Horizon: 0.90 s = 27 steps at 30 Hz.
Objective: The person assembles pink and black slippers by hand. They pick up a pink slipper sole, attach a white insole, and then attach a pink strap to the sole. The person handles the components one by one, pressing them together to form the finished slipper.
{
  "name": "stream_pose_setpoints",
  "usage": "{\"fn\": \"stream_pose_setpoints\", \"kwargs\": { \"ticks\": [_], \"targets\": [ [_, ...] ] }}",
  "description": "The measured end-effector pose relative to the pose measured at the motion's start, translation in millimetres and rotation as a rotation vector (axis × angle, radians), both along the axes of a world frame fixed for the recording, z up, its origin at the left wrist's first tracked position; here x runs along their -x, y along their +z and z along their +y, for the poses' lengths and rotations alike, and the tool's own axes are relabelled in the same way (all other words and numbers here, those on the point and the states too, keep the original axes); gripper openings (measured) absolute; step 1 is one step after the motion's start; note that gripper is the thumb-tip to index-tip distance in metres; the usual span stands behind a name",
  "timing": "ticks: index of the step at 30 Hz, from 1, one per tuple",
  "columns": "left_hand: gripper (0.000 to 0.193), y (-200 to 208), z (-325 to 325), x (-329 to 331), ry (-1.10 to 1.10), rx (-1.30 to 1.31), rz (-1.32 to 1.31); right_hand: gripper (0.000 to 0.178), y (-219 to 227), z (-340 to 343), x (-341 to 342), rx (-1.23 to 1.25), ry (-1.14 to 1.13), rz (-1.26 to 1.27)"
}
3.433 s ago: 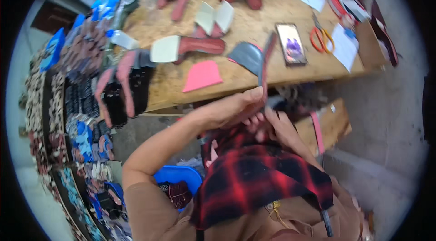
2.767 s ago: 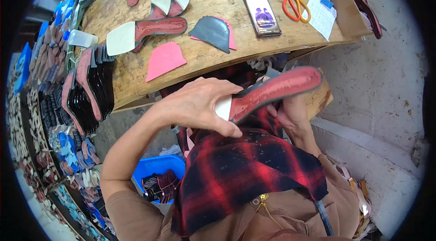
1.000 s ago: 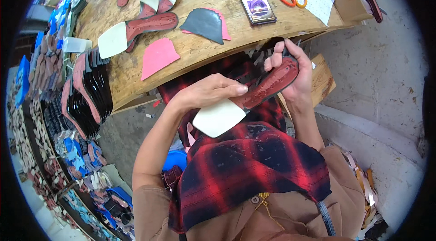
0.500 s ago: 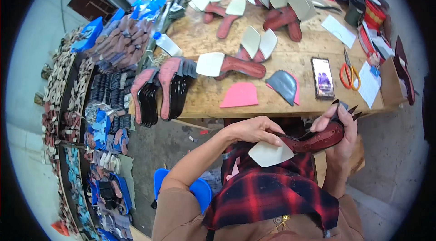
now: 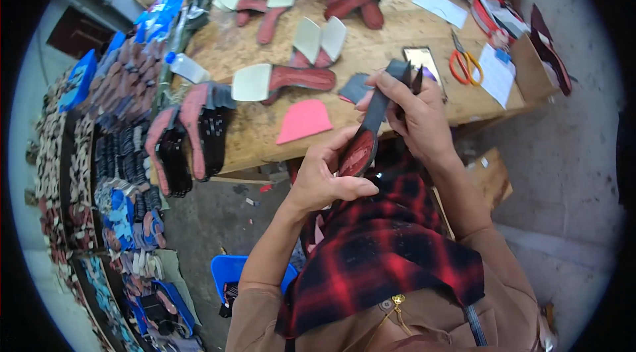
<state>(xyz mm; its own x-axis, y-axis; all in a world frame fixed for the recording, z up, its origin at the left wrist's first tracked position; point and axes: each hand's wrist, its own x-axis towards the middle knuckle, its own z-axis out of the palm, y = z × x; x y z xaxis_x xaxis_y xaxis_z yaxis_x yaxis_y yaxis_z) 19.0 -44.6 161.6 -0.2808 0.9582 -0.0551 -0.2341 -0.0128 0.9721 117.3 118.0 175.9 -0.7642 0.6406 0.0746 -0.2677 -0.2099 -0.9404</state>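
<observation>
Above my lap, my left hand [image 5: 324,176] closes round a shoe insole [image 5: 358,153], its thumb along the near edge. The insole's rounded dark red end shows glossy and dark-rimmed between the fingers. From it a dark grey strip [image 5: 379,108] runs up to my right hand [image 5: 421,113], which pinches its upper part between thumb and fingers. Also within the right hand is a dark tool [image 5: 415,77] with two pointed tips sticking up; its handle is hidden. A pink flat piece [image 5: 305,120] and a grey-blue piece [image 5: 356,88] lie on the table just beyond.
On the wooden table [image 5: 258,143] lie insoles with pale ends [image 5: 301,78], a phone [image 5: 424,60], orange-handled scissors [image 5: 466,67] and paper [image 5: 497,73]. Black-sided soles [image 5: 211,136] stand at the left edge, near a white bottle [image 5: 189,69]. Racks of shoe parts [image 5: 73,186] line the left.
My left hand has shifted from the insole's pale end to its dark red end. The insole is turned, its pale end now out of sight. My right hand now draws the grey strip upward.
</observation>
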Motion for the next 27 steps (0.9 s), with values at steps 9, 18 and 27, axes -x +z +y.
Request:
{"fn": "stream_pose_setpoints", "kwargs": {
  "ticks": [9,18,27],
  "targets": [
    [0.072,-10,5,-7,0.084,-0.214,0.917,0.023,-11,11,-65,0.153,-0.128,-0.012],
    [0.071,-27,64,10,0.435,-0.349,1.063,0.014,-34,-42,-72,-0.116,-0.253,0.045],
    [0.074,-15,104,-7,0.311,-0.152,0.542,0.020,-26,30,-19,-0.351,-0.471,0.022]
  ]
}}
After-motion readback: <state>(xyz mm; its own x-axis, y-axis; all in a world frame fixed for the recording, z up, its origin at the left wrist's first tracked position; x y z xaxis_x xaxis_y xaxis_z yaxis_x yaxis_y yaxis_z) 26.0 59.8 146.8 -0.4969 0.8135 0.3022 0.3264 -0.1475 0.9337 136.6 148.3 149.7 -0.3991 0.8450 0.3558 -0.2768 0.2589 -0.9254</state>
